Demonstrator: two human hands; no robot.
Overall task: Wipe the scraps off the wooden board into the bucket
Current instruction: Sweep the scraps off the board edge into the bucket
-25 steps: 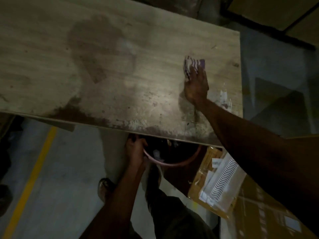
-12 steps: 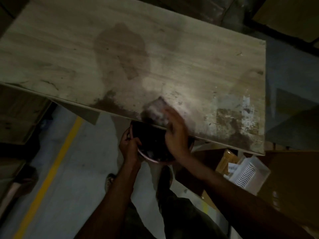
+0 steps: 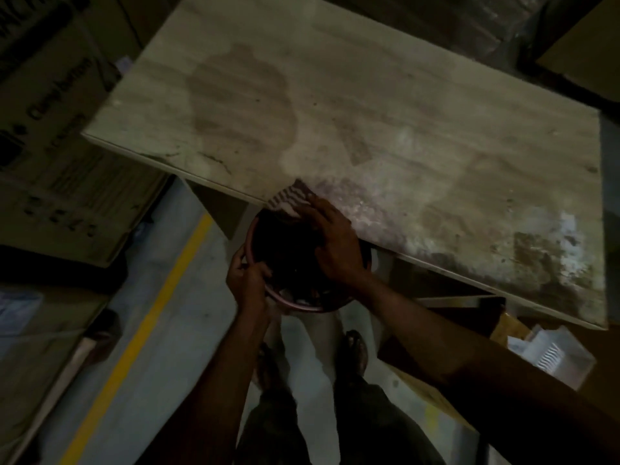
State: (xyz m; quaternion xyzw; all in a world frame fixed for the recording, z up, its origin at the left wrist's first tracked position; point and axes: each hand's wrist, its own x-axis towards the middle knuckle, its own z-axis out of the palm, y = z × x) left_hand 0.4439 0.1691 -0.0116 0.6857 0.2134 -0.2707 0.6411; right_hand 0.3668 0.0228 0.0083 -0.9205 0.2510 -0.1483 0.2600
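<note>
Stained wooden board (image 3: 402, 129) edge: right hand (image 3: 335, 243) presses flat-fingered on striped cloth (image 3: 288, 199), left hand (image 3: 246, 280) grips bucket (image 3: 295, 307).

The right hand (image 3: 335, 243) is covering much of the cloth (image 3: 290, 199) and part of the bucket (image 3: 250, 243) mouth, whose inside is lying too dark to read. The board (image 3: 402, 129) is running off the top edge. Blur is smearing the scraps (image 3: 365, 213) and the box (image 3: 67, 129) lettering.
</note>
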